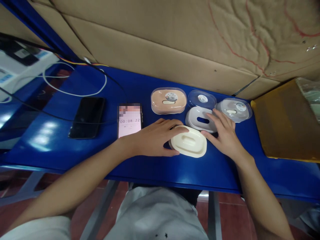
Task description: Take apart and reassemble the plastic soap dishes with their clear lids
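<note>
A cream oval box (pixel 189 142) lies on the blue table (pixel 62 143) between my two hands. My left hand (pixel 156 137) rests against the box's left side, fingers curled round its edge. On the box's right side sits my right hand (pixel 223 133), fingers spread, thumb touching the rim and fingertips on a white oval box (pixel 197 117) just behind. Further back stand a pink box with a clear lid (pixel 168 100), a loose clear lid (pixel 202 98) and a grey box with a clear lid (pixel 235 109).
Left of my hands lies a phone showing a timer (pixel 129 120), and further left a dark phone (pixel 87 116). White and black cables (pixel 75 93) trail at the back left. A yellow-brown package (pixel 285 123) fills the right end. Cardboard (pixel 175 50) lines the back.
</note>
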